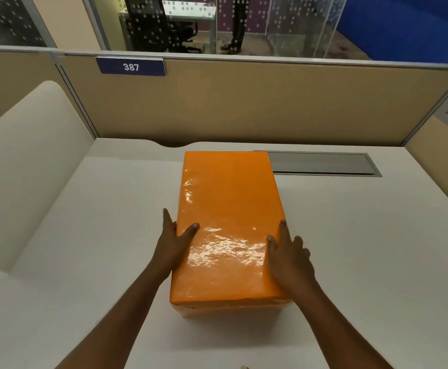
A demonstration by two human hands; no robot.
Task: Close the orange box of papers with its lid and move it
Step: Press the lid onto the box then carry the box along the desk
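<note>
The orange box point(228, 209) stands on the white desk point(364, 235) in the middle of the view, long side running away from me. Its glossy orange lid covers the top, and no papers show. My left hand point(173, 243) presses flat against the box's left side, thumb lying over the lid's edge. My right hand point(288, 254) holds the right side the same way, fingers along the lid's rim and thumb on top. Both hands grip the near half of the box.
A grey cable tray cover point(324, 163) is set into the desk behind the box on the right. Beige partition walls point(244, 102) close the desk at the back and sides, with a blue "387" label point(131, 66). A cream side panel point(25, 166) stands at left.
</note>
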